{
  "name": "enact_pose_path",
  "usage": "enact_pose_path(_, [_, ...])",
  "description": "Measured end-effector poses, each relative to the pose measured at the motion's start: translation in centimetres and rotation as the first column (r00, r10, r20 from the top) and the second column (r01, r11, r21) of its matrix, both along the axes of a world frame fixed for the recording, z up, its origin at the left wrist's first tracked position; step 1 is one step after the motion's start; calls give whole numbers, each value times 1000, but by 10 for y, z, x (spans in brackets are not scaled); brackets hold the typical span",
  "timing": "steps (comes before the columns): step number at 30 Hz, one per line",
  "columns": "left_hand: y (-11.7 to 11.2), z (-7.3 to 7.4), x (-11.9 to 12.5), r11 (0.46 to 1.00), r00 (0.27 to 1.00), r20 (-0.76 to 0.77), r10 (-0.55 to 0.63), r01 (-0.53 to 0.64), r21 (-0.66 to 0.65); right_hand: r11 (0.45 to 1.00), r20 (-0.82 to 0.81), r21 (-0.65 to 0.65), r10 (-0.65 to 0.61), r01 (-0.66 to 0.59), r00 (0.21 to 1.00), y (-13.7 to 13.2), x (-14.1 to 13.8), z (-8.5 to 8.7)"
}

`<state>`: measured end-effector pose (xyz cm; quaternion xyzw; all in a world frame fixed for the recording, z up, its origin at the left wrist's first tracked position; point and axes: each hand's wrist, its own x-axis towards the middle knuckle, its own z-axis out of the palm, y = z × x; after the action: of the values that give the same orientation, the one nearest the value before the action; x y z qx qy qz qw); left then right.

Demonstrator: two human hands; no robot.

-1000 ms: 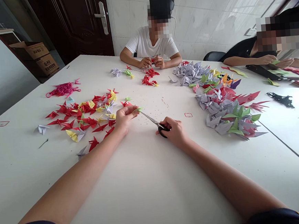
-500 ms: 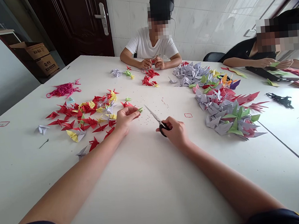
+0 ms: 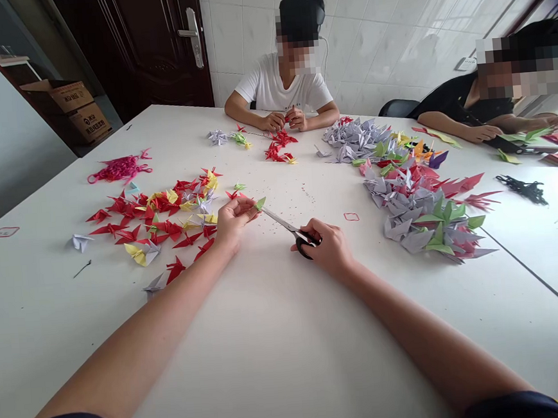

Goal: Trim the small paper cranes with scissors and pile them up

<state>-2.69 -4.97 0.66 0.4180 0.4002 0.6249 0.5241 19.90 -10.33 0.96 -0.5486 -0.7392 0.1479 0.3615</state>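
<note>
Between its thumb and fingers, my left hand (image 3: 234,222) pinches a small green paper crane (image 3: 260,203); most of the crane is hidden behind the fingers. My right hand (image 3: 327,244) grips black-handled scissors (image 3: 290,226) by the finger loops. Their blade tips reach the green paper at my left fingertips. Left of my left hand lies a loose spread of red, yellow and grey paper cranes (image 3: 169,228). Tiny paper scraps (image 3: 280,222) dot the white table (image 3: 270,338) near the blades.
A large heap of grey, pink and green cranes (image 3: 413,192) fills the right. Pink cord (image 3: 119,169) lies at the left, black cord (image 3: 521,188) far right. Across the table, one person (image 3: 282,89) handles something small; another person (image 3: 473,103) handles green paper.
The scissors have swung left, and their blades have come together at the green paper in my left hand. The person at right has moved their hands apart with green paper lower down.
</note>
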Motion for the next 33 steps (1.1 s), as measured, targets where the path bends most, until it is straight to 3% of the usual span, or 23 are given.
enact_pose_path(8, [-1,3,2,1000,1000,5,6,-6,1,997,-29,-42,56,-57,998,0,1,-1])
enact_pose_path(22, [0,1,1,1000,1000,-12,0,0,-4,998,-35,-7,56,-57,998,2,2,-5])
enact_pose_path(33, [-1,2,0,1000,999,-43,-4,4,-6,996,-63,-68,60,-65,996,1,1,-1])
